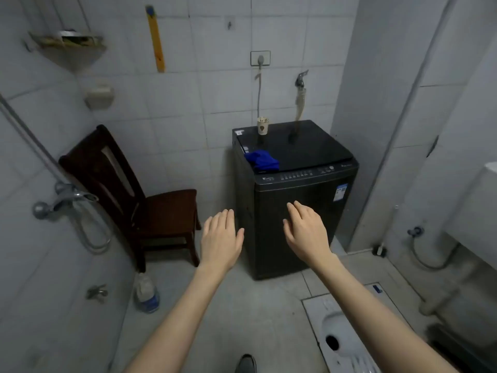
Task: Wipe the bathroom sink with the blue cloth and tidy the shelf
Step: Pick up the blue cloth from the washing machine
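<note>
Both empty: left hand (221,235), right hand (305,229); blue cloth (262,160) lies beyond.

Both bare arms reach straight out in front. The left hand (221,239) is flat, palm down, with its fingers held close together and its thumb out to the side. The right hand (305,230) is flat and palm down too. Both hands hold nothing and do not touch.

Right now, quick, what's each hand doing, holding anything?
Left hand: open, fingers spread flat, holding nothing.
Right hand: open, holding nothing.
The blue cloth lies untouched on the washing machine.
</note>
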